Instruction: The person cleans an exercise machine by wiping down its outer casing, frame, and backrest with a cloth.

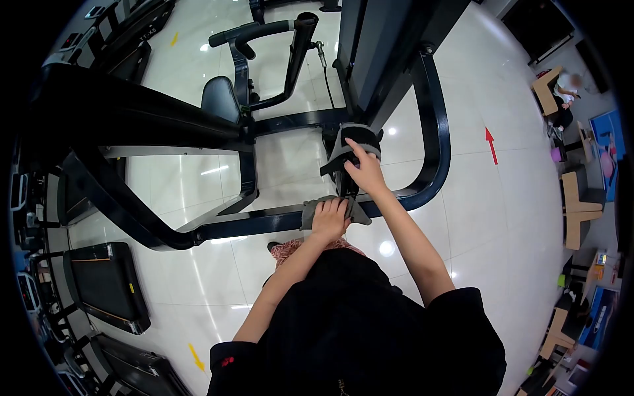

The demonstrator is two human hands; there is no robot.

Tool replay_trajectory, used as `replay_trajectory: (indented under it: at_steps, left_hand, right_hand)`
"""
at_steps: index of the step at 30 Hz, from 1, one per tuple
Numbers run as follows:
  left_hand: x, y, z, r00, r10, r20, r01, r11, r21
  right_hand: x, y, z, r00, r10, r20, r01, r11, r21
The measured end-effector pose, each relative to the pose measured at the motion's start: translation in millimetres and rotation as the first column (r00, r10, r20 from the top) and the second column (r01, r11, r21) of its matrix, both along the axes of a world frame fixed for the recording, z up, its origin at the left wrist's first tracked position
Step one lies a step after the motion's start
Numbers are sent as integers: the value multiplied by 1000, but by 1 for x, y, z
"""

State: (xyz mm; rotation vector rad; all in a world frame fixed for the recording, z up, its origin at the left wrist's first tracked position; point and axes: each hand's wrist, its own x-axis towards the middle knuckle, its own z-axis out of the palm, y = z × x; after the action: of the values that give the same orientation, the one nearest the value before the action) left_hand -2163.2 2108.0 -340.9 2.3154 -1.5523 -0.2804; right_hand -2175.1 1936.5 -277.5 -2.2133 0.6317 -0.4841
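From my remote view, the black shirt [356, 323] is nearest, at six o'clock. Just below centre, the left hand [329, 221] lies on a grey cloth [310, 215] over the dark frame beam [257, 222], its fingers slightly spread. At one o'clock, I see the right hand [366, 173] touching a grey-and-black wrap [360, 133], index finger extended, thumb apart; I can't tell how its other fingers sit. A padded seat [220, 99] stands at eleven, a treadmill [105, 284] at eight.

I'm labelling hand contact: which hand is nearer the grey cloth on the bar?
The left hand: it rests on the grey cloth on the bar. The right hand is farther forward, at the black-and-grey wrapped piece.
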Motion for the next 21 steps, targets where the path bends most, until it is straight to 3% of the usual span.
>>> replay_trajectory:
  at_steps: [2, 5, 9, 14, 16, 21]
  left_hand:
    - [-1, 0, -1, 1000, -11, -1, 11, 1000, 3]
    - [0, 0, -2, 1000, -8, 6, 8, 1000, 24]
    - [1, -1, -4, 1000, -16, 16, 16, 1000, -14]
    - [0, 1, -5, 1000, -18, 26, 19, 999, -39]
    - [0, 1, -7, 999, -16, 37, 18, 999, -42]
    - [1, 1, -7, 999, -8, 43, 10, 999, -47]
  right_hand:
    - [-2, 6, 25, 1000, -6, -17, 5, 1000, -20]
    - [-5, 12, 54, 996, 88, 20, -80, 960, -268]
    - [-13, 3, 78, 980, 95, 172, -25, 928, -371]
    - [-23, -3, 86, 967, 127, 221, -3, 872, -489]
    - [-26, -5, 82, 975, 222, 2, -194, 855, -480]
    - [-16, -10, 88, 975, 220, -31, -198, 796, -572]
